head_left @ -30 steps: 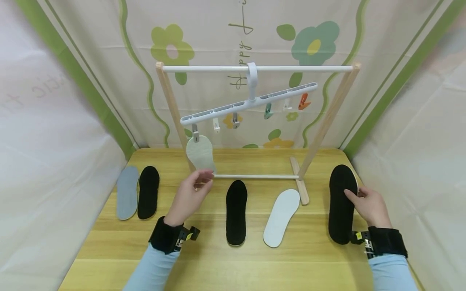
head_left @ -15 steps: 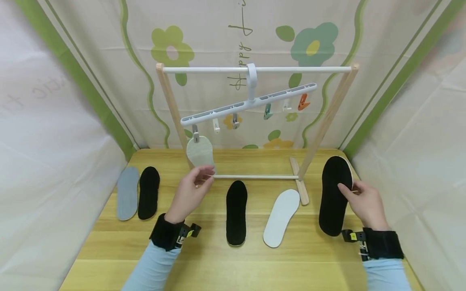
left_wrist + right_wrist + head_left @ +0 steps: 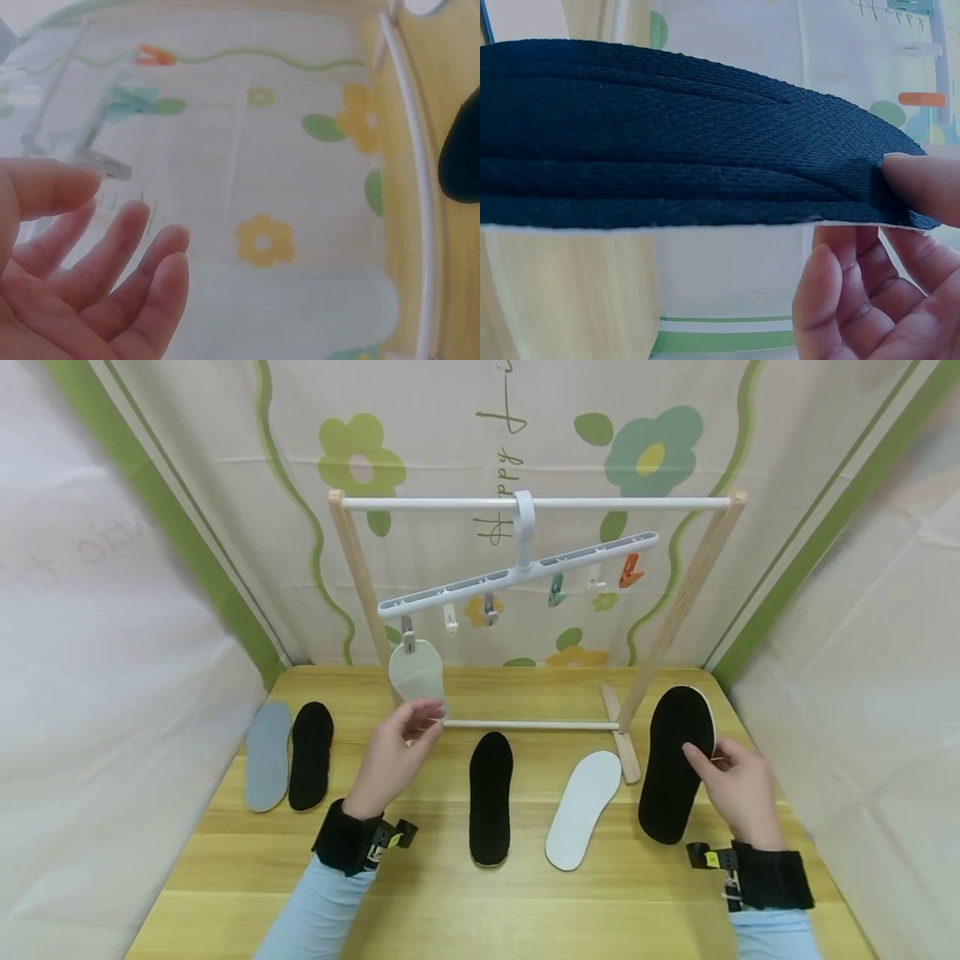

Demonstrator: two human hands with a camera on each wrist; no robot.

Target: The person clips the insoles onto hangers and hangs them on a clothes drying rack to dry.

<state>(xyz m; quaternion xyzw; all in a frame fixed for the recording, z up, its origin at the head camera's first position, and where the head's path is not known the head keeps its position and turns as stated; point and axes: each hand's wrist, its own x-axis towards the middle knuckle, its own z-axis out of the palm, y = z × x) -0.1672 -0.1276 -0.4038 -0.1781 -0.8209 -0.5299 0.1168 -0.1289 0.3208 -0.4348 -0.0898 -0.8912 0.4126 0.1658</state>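
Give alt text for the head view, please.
The right hand holds a black insole over a wooden table bearing four more insoles; the left hand is near a pale insole clipped to a white hanger on a rack.

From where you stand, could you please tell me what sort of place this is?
Probably a small staged booth: printed cloth surrounds the wooden table on three visible sides, and a rack stands there with insoles laid out around it.
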